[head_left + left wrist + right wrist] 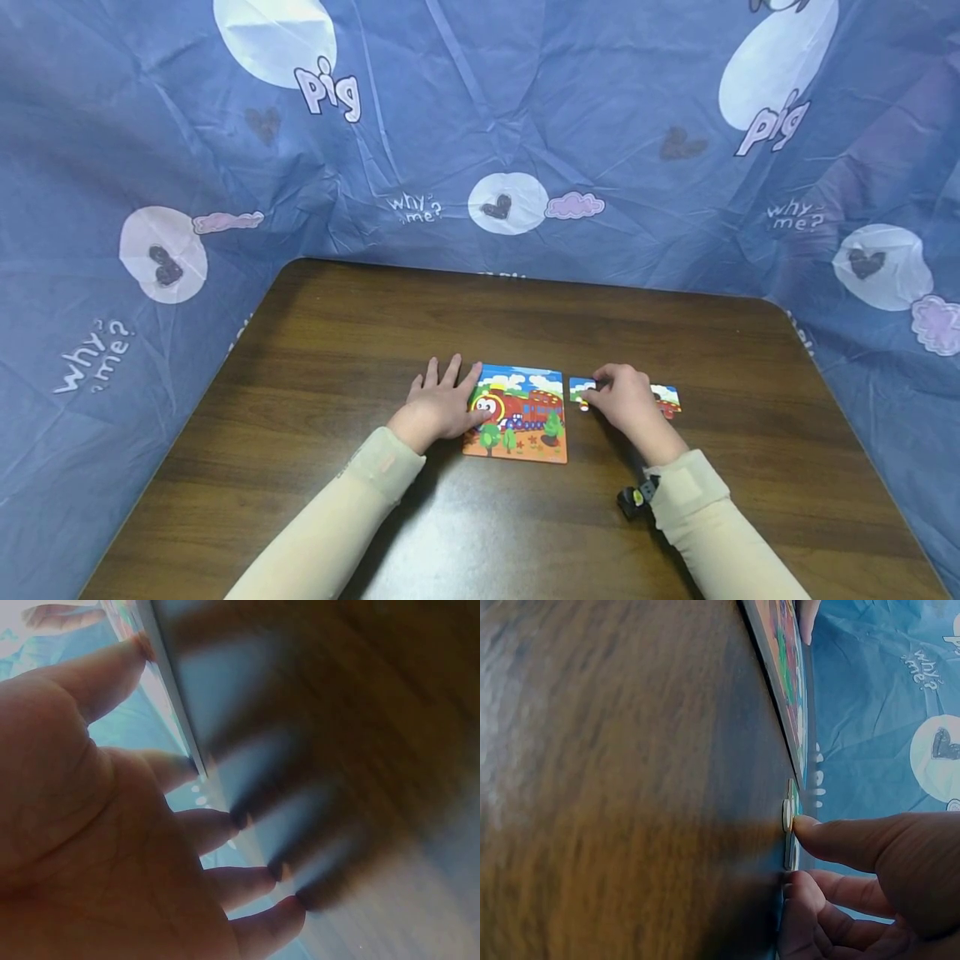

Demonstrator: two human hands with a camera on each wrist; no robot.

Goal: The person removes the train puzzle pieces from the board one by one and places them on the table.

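A square picture board [525,417] with a red cartoon train, trees and clouds lies flat on the table. My left hand [441,407] rests at its left side with fingers spread on the wood and the thumb over the board's edge. To the right of the board, my right hand [626,404] pinches a small jigsaw piece [578,387] with blue, white and green on it. In the right wrist view the thumb presses on that piece [791,851], low at the table. Another jigsaw piece [667,398] shows beyond the right hand, partly hidden by it.
Brown wood-grain table [360,333] spreads around the board on all sides. A blue printed cloth [450,125] hangs behind and beside it. On the right wrist sits a small black camera [633,502].
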